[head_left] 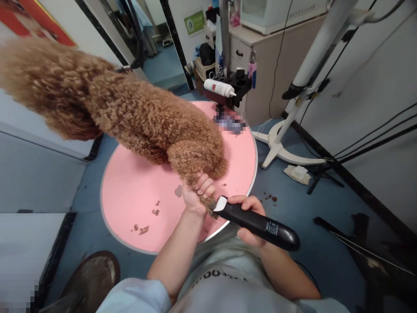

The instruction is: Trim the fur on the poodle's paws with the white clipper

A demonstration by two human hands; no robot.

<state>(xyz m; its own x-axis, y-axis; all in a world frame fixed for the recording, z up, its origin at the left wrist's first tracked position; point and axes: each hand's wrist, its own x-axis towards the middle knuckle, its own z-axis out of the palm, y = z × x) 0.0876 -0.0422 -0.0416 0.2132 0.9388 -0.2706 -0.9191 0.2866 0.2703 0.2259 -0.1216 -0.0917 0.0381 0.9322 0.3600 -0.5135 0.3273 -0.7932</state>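
A curly brown dog [146, 117] is on a round pink table [127, 195], its head toward the upper left and its rear toward me. My left hand [195, 195] is closed around the lower part of one of its hind legs, near the paw. In my right hand [252, 217] is a black hair clipper [257, 224], gripped along its body. The clipper's white head [220, 203] is right at the paw, but the blade's exact contact is hidden. Small tufts of cut hair [143, 229] lie on the tabletop.
A black holder [241, 89] on a post at the table's far edge carries a white bottle [219, 88] and scissors. At right stands a white stand [276, 139] with cables around it. A dark round stool [94, 278] is at lower left.
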